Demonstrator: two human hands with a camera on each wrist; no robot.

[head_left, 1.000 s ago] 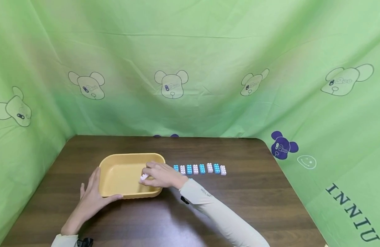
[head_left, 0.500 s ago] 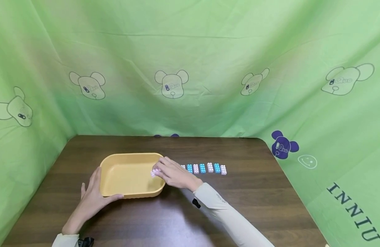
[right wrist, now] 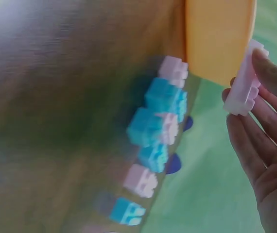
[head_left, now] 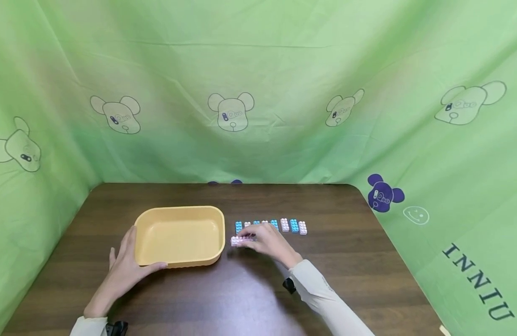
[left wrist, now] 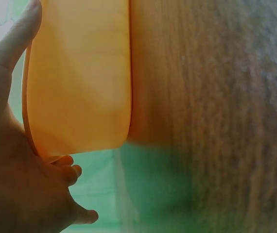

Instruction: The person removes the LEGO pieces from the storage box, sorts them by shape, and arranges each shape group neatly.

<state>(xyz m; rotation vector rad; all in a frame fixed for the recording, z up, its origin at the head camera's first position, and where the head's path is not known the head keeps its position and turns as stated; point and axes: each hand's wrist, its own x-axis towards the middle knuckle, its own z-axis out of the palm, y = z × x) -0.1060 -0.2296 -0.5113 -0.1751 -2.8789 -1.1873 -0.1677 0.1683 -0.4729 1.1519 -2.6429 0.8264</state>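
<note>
In the head view, my right hand (head_left: 264, 240) pinches a pale pink building block (head_left: 236, 241) between thumb and fingers, just right of the yellow tub (head_left: 180, 207). The same pink block (right wrist: 245, 87) lies lengthwise across my fingers in the right wrist view. My left hand (head_left: 125, 266) rests on the tub's near left corner, thumb along the front side and fingers along the left side. Beyond my right hand runs a row of blue and pink blocks, from a blue block (head_left: 239, 227) to a pink block (head_left: 302, 227). My right hand partly covers its middle.
A dark wooden tabletop (head_left: 346, 275) bears everything. Green printed cloth (head_left: 241, 154) hangs behind the table and on both sides. The tub's right wall stands close to the left end of the block row.
My right hand has come out of the tub and moved right with the pink block, to the table in front of the row. My left hand stays on the tub.
</note>
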